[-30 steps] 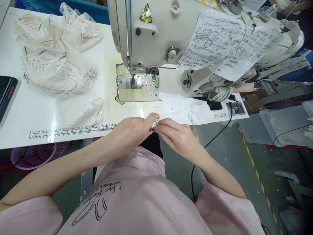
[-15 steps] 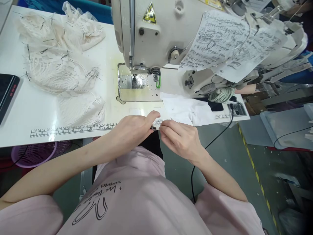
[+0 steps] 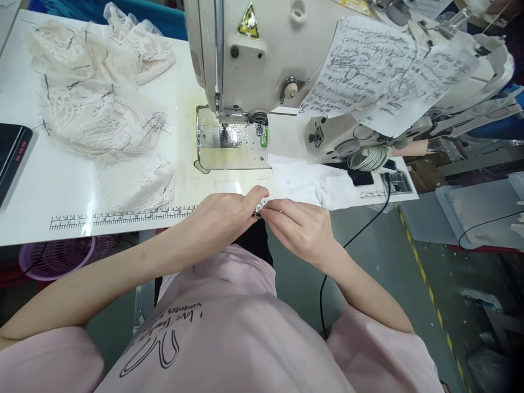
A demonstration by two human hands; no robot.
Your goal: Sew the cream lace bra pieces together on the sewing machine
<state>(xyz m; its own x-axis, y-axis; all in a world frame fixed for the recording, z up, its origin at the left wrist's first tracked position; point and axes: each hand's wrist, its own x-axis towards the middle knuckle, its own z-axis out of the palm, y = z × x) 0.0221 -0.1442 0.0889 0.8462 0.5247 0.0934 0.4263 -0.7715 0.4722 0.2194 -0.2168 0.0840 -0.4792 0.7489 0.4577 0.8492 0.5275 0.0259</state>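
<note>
At the table's front edge my left hand (image 3: 227, 213) is closed around a small shiny metal piece (image 3: 256, 215), of which only an end shows past the fingers. It has the size of a bobbin case, but most of it is hidden. My right hand (image 3: 301, 226) is pinched, its fingertips against that end; whatever lies between them is too small to make out. Both hands are in front of the sewing machine (image 3: 262, 65), whose metal needle plate (image 3: 223, 136) lies beyond them. A piece of white cloth (image 3: 311, 183) rests just past my right hand.
Cream lace pieces (image 3: 106, 114) with dark thread ends lie on the left of the table. A printed ruler (image 3: 123, 217) runs along the front edge. Handwritten papers (image 3: 360, 65) hang on the machine. A coil of cord (image 3: 369, 158) sits at right, a purple basket (image 3: 57, 259) below.
My right hand has moved slightly left, bringing its fingertips up to the metal piece. My left hand has stayed almost still.
</note>
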